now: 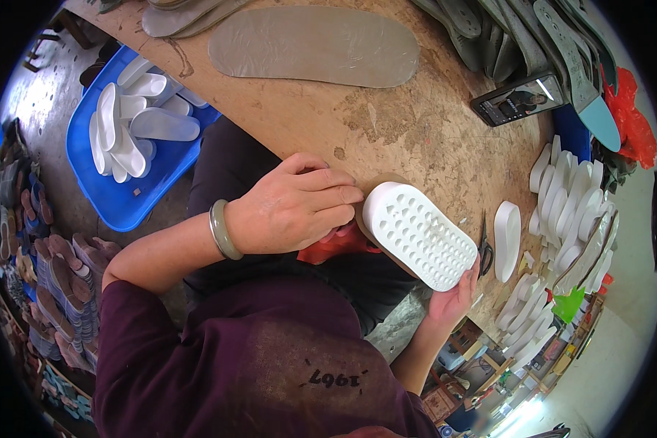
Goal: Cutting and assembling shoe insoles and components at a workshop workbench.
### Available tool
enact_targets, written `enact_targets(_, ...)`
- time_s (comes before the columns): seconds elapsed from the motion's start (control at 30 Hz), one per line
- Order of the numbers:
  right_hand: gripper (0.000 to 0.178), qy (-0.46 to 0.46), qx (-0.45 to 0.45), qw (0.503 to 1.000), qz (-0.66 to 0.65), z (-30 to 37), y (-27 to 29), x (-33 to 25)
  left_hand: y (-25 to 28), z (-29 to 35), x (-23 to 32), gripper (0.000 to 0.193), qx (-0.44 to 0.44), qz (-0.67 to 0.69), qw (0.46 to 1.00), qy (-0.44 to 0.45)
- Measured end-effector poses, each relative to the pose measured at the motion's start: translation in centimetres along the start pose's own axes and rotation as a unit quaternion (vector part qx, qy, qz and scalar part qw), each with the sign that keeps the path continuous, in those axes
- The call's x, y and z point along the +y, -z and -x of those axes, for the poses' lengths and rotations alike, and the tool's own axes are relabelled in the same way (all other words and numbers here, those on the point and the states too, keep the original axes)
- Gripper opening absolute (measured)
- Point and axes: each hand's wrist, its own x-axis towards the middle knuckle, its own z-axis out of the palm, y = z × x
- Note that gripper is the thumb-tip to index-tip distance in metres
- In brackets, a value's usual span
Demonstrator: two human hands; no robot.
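- A white perforated sole piece (420, 235) lies at the near edge of the wooden workbench (416, 124).
- The left hand (292, 208) presses its curled fingers on the piece's left end; the right hand (452, 296) cups the right end from below.
- It looks light, stiff foam, best gripped by its ends.
- Far left, a blue bin (109, 201) holds loose white soles (135, 120).

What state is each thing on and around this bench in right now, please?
White perforated sole: gripped at both ends, holes facing up.
Left hand: closed on the sole's end.
Right hand: holding its other end.
Scissors: closed, lying flat.
Phone: screen lit.
Blue tray: holding white soles.
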Motion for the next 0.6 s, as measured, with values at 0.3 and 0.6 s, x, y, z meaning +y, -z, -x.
enact_targets(0.3, 0.052, 0.004, 0.003, 1.0, 0.01, 0.1, 0.27, 0.04, -0.02, -0.01, 0.07, 0.016, -0.001, 0.003, 1.0, -0.002)
enact_targets(0.6, 0.051, 0.002, 0.01, 1.0, 0.019, -0.01, -0.18, 0.06, 0.13, -0.12, -0.02, 0.017, -0.002, 0.003, 1.0, 0.0)
